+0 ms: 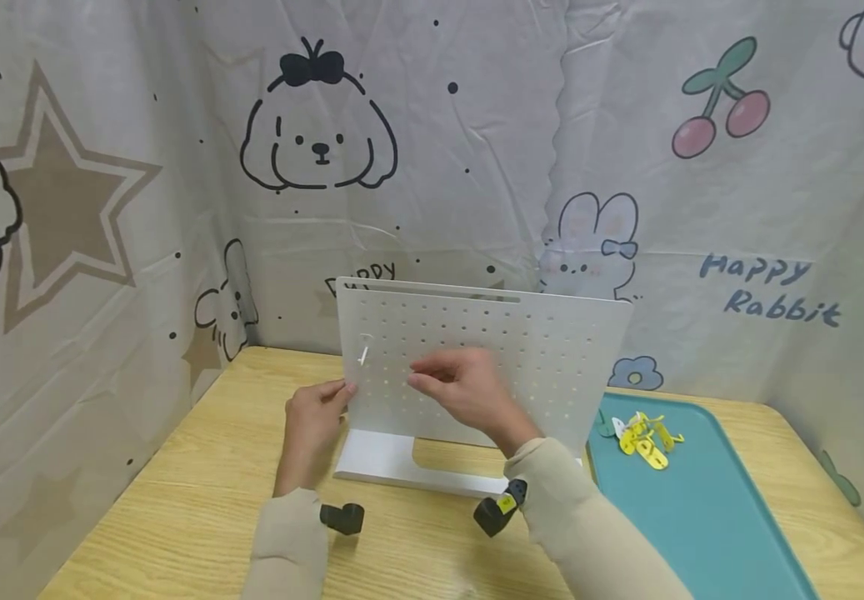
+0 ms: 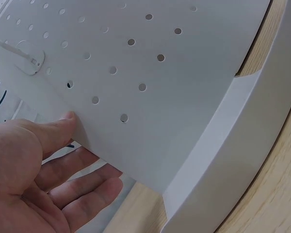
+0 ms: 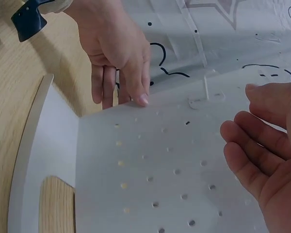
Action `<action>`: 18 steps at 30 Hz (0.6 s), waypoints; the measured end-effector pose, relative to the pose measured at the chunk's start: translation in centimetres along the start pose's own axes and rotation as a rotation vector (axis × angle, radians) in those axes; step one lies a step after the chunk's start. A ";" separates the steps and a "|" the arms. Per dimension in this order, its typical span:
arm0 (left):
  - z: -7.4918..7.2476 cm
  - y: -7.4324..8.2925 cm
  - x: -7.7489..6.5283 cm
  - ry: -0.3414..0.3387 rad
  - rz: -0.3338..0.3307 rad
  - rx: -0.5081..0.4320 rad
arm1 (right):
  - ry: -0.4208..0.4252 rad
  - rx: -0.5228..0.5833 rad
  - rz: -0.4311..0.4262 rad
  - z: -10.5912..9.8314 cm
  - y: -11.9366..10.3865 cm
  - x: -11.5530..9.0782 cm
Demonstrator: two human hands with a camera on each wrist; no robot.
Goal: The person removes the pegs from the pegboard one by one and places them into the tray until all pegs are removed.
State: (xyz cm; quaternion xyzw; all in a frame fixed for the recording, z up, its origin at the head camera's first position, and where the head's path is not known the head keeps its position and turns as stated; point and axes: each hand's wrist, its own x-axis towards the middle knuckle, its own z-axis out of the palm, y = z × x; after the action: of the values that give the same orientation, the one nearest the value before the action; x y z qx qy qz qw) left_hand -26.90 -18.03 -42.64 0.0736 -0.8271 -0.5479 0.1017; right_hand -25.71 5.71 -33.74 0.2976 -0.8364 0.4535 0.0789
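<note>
A white pegboard (image 1: 469, 367) stands upright on its white base (image 1: 379, 457) on the table. My left hand (image 1: 315, 421) holds the board's left edge, thumb on the front face and fingers behind it, as the left wrist view shows. A white hook (image 1: 364, 352) is attached near the upper left of the board; in the left wrist view this hook (image 2: 29, 58) sticks out from the face. My right hand (image 1: 465, 387) hovers in front of the board, right of the hook. Its fingers (image 3: 252, 155) are loosely bent, and nothing shows between them and the thumb.
At the right lies a teal tray (image 1: 701, 508), with a small pile of yellow hooks (image 1: 649, 437) and a few white and green pieces at its far end. A printed curtain (image 1: 446, 167) hangs behind the wooden table (image 1: 199, 492).
</note>
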 end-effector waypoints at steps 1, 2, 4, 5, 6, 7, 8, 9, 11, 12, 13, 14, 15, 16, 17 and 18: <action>0.0 0.0 0.0 0.000 -0.002 -0.003 | -0.005 -0.003 0.006 0.2 -0.1 0.2; 0.0 0.0 0.0 0.004 -0.003 -0.005 | -0.012 -0.001 0.012 0.5 -0.2 0.4; 0.0 -0.1 0.0 0.008 0.000 -0.006 | -0.022 -0.008 0.020 1.0 -0.3 0.8; 0.0 -0.1 0.0 0.007 -0.002 -0.013 | -0.027 -0.018 0.027 1.2 -0.4 1.0; 0.0 -0.1 0.0 0.007 -0.004 -0.012 | -0.031 -0.024 0.032 1.4 -0.4 1.3; 0.0 -0.1 0.0 0.002 -0.007 -0.012 | -0.034 -0.026 0.035 1.7 -0.5 1.5; -0.1 -0.1 0.1 -0.001 -0.011 -0.009 | -0.038 -0.024 0.039 1.9 -0.5 1.7; -0.1 -0.1 0.1 -0.007 -0.016 -0.010 | -0.041 -0.022 0.042 2.1 -0.5 1.9; -0.1 -0.1 0.2 -0.014 -0.022 -0.005 | -0.046 -0.012 0.042 2.5 -0.6 2.2; -0.2 -0.1 0.2 -0.017 -0.022 0.001 | -0.046 -0.009 0.040 2.7 -0.7 2.3; -0.2 -0.1 0.3 -0.018 -0.020 0.004 | -0.045 -0.005 0.041 2.9 -0.7 2.5; -0.2 -0.2 0.3 -0.018 -0.017 0.002 | -0.043 -0.009 0.039 3.1 -0.7 2.6; -0.2 -0.2 0.3 -0.017 -0.014 0.001 | -0.039 -0.015 0.037 3.3 -0.8 2.8; -0.2 -0.2 0.3 -0.016 -0.009 0.001 | -0.033 -0.024 0.035 3.4 -0.9 2.9; -0.2 -0.2 0.3 -0.016 -0.009 -0.003 | -0.029 -0.030 0.041 3.5 -1.0 3.1; -0.2 -0.2 0.3 -0.016 -0.006 -0.007 | -0.022 -0.037 0.039 3.7 -1.1 3.3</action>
State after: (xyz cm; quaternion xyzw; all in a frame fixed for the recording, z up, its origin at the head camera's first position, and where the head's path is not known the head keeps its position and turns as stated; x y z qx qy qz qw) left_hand -27.09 -18.34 -42.69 0.0716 -0.8258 -0.5515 0.0936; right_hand -27.23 0.92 -33.77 0.2848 -0.8510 0.4361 0.0667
